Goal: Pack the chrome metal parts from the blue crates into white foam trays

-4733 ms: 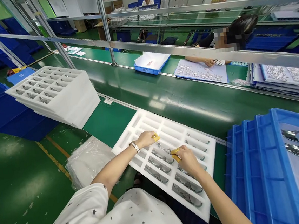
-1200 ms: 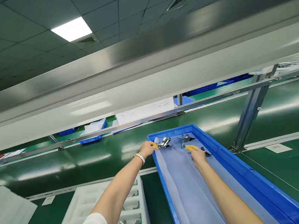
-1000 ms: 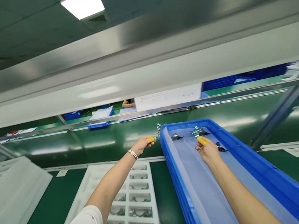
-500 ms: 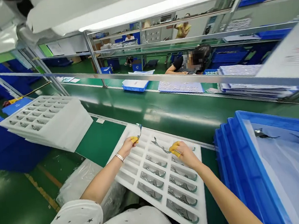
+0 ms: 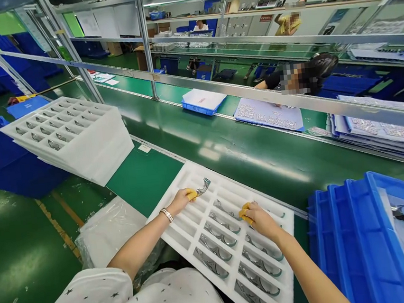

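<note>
My left hand (image 5: 183, 200), with yellow finger covers, pinches a shiny curved metal part (image 5: 203, 186) above the left column of a white foam tray (image 5: 222, 177). My right hand (image 5: 260, 218), also with yellow covers, is closed at the right end of another curved metal part (image 5: 226, 209). That part lies along a slot in the tray's middle column. Several similar chrome-like parts (image 5: 211, 262) fill the slots nearer my body in the middle and right columns. The right fingertips hide part of the slot's end.
A stack of white foam trays (image 5: 95, 152) with metal parts stands at the left. Stacked blue crates (image 5: 352, 232) rise close by my right arm. A green conveyor surface (image 5: 230, 151) runs behind the tray, below a metal rail (image 5: 195, 83). A co-worker (image 5: 302, 75) sits across it.
My right hand has lowered its metal part from above the tray into a middle-column slot. The part in my left hand has tipped from upright to slanting right. The camera view has shifted.
</note>
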A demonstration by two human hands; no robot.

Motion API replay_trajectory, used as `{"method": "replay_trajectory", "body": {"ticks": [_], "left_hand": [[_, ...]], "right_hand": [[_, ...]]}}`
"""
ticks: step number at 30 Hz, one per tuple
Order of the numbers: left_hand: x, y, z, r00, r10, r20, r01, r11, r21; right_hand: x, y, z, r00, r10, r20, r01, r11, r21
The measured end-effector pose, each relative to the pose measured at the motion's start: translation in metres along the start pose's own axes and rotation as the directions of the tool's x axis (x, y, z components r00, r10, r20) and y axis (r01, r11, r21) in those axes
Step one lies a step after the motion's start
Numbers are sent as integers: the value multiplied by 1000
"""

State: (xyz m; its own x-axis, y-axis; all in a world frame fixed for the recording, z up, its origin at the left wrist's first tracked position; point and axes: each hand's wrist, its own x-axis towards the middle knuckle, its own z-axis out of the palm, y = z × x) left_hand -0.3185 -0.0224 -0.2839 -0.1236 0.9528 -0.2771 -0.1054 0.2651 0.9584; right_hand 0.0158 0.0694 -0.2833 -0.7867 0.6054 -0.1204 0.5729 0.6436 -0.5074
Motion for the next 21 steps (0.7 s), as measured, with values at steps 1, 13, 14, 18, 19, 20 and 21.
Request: {"method": "replay_trajectory", "body": {"ticks": [1, 13, 14, 18, 19, 20, 21], "left_hand": [[0, 0, -1, 1000, 0, 4, 0, 1000, 9], [1, 1, -1, 991, 68, 114, -104, 931, 350], [2, 5, 0, 987, 89, 131, -136, 901, 411], [17, 30, 12, 953, 194, 235, -299, 733, 611], [24, 37, 18, 941, 212, 265, -336, 685, 647], [32, 43, 24, 929, 223, 296, -369, 641, 673], [41, 48, 32, 918, 222, 327, -393, 606, 691]], "right_hand": [[3, -4, 0, 1000, -2, 10, 3, 999, -47], [19, -39, -7, 975, 160, 157, -87, 915, -394], [15, -40, -10, 977, 162, 137, -96, 912, -400], [-2, -44, -28, 980, 135, -146, -181, 906, -382], [-4, -46, -34, 971, 97, -220, -175, 911, -373], [-5, -49, -38, 962, 53, -266, -153, 916, -372], [-4, -52, -42, 960, 10, -281, -120, 919, -376]]}}
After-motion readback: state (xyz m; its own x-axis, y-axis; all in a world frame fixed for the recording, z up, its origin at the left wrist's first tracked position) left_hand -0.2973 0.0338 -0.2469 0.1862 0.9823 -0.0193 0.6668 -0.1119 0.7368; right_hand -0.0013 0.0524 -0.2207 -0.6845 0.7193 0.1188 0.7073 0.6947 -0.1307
